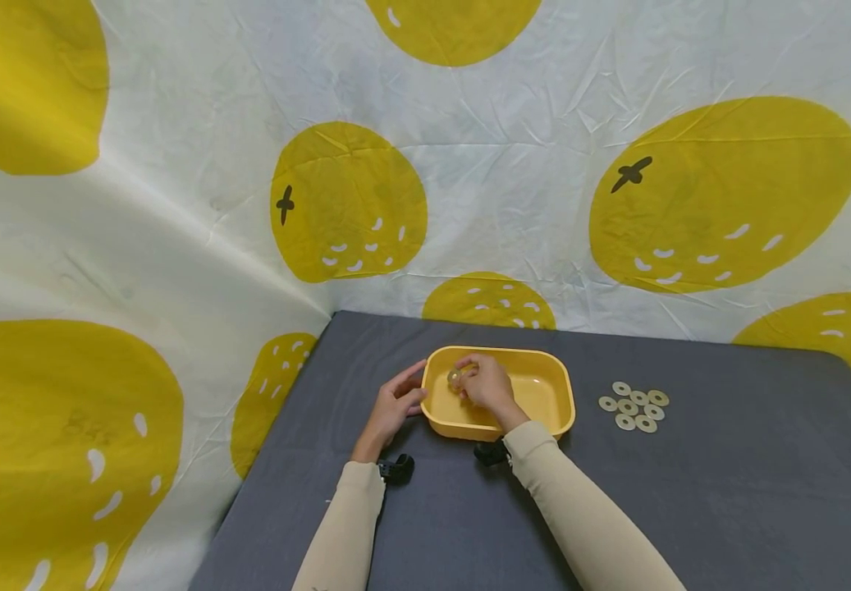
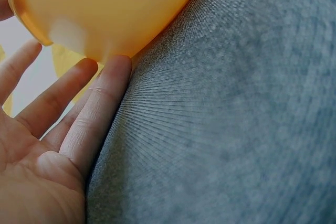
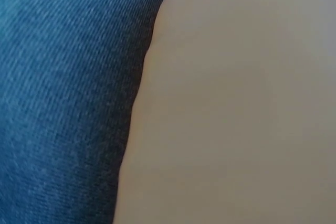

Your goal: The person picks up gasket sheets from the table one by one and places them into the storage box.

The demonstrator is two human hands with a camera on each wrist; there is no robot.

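A yellow plastic basin (image 1: 543,394) sits on the dark cloth. Inside its left part, my right hand (image 1: 490,384) pinches a brass-coloured washer (image 1: 455,377) between its fingertips. At the basin's left end is my left hand (image 1: 393,408), with its fingers extended and touching the rim and outer wall. The left wrist view shows the fingers of this hand (image 2: 86,124) reaching up to the basin wall (image 2: 121,14), the lowest one lying along the cloth. A blurred tan surface (image 3: 226,108) fills most of the right wrist view, so the right fingers are hidden there.
Several flat round washers (image 1: 628,407) with centre holes lie in a loose cluster right of the basin. The grey tablecloth (image 1: 750,476) stretches beneath everything. A white curtain (image 1: 499,205) with yellow fruit prints rises behind and along the left side.
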